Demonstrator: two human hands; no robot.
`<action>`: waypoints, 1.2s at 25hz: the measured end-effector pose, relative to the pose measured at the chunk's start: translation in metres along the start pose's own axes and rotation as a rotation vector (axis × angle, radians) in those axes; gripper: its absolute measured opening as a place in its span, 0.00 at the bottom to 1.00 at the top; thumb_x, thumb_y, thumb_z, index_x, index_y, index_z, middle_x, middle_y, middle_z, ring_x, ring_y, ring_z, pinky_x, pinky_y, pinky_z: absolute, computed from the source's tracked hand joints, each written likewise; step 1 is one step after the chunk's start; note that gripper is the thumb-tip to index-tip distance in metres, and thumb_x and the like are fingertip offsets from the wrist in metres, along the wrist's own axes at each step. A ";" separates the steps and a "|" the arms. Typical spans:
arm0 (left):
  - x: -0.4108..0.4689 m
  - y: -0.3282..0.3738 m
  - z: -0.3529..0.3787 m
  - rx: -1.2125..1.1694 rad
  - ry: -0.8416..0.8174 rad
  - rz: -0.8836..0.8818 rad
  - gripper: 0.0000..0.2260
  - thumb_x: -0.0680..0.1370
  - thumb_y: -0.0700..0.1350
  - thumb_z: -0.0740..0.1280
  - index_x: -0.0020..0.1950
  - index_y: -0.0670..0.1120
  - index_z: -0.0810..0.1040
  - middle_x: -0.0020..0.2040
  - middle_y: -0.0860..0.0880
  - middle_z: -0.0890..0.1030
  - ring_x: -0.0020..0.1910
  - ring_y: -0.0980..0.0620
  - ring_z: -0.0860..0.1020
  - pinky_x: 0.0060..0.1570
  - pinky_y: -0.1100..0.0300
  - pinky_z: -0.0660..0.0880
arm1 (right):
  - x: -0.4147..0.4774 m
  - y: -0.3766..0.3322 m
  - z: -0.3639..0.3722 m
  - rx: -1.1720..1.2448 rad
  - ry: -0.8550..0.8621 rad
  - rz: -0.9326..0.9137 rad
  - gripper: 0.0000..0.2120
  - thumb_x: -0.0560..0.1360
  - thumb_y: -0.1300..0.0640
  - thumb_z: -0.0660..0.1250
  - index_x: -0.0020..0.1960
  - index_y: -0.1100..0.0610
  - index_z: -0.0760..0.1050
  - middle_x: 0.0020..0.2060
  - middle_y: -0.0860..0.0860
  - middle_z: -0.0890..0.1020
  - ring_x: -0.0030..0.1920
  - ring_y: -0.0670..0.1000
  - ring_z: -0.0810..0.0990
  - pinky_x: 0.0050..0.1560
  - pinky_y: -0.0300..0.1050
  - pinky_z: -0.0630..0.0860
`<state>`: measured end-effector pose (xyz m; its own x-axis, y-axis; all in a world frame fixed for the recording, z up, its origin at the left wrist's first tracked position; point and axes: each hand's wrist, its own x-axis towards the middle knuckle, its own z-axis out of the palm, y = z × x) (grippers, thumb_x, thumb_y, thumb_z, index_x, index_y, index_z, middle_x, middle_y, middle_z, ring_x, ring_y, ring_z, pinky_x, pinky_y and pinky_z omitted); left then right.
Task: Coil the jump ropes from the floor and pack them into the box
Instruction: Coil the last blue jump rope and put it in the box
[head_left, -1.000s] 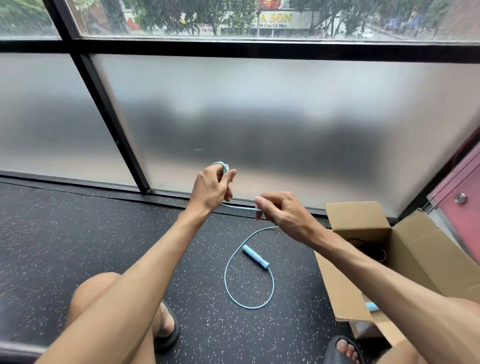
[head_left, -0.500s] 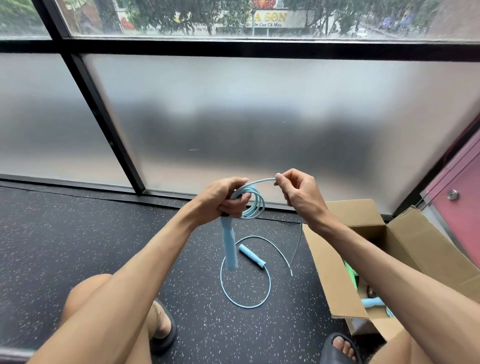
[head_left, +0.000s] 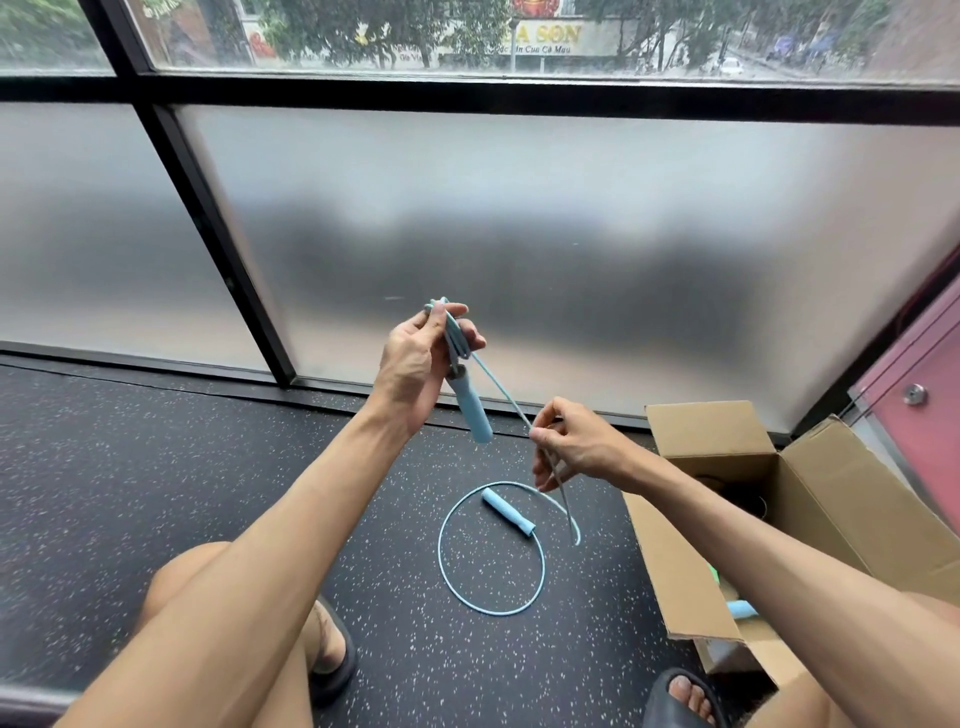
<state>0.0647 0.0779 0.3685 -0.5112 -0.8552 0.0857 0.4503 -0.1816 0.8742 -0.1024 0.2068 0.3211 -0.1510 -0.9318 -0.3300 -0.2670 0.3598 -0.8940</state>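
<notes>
Hands, head view: the left hand (head_left: 415, 358) grips coiled loops and one handle of the blue jump rope (head_left: 474, 413), above and left of the box (head_left: 727, 431); the right hand (head_left: 576, 441) pinches the strand (head_left: 506, 402) leading down from the coil. Left of the box, the remaining rope loops on the floor (head_left: 156, 467), its second handle (head_left: 508, 512) lying within the loop. Another blue handle (head_left: 743, 608) lies inside the box.

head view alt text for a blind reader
A person's left hand holds a partly coiled blue jump rope while the right hand pinches its cord; one handle lies on the floor near an open cardboard box.
</notes>
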 end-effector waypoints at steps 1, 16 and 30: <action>0.002 -0.001 -0.003 0.091 0.071 0.066 0.10 0.85 0.43 0.58 0.52 0.39 0.75 0.35 0.45 0.82 0.36 0.45 0.81 0.46 0.55 0.78 | -0.003 0.001 0.002 -0.020 -0.049 0.017 0.06 0.82 0.61 0.60 0.54 0.64 0.67 0.37 0.63 0.81 0.34 0.62 0.83 0.38 0.59 0.83; -0.003 -0.024 -0.011 1.218 -0.318 -0.154 0.13 0.84 0.43 0.58 0.44 0.40 0.76 0.29 0.45 0.80 0.25 0.51 0.79 0.30 0.62 0.75 | -0.011 -0.031 -0.017 0.321 -0.025 -0.270 0.10 0.80 0.64 0.61 0.40 0.62 0.74 0.23 0.45 0.66 0.25 0.45 0.59 0.26 0.37 0.57; -0.010 -0.008 0.011 0.068 -0.538 -0.423 0.19 0.82 0.46 0.50 0.36 0.42 0.72 0.22 0.50 0.54 0.23 0.51 0.52 0.31 0.55 0.58 | 0.004 -0.011 -0.024 0.217 0.208 -0.242 0.07 0.81 0.58 0.63 0.47 0.61 0.75 0.33 0.54 0.76 0.32 0.50 0.73 0.33 0.41 0.74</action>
<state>0.0577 0.0931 0.3662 -0.9334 -0.3539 -0.0594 0.0941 -0.4011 0.9112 -0.1232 0.2004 0.3371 -0.3040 -0.9512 -0.0535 -0.1139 0.0920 -0.9892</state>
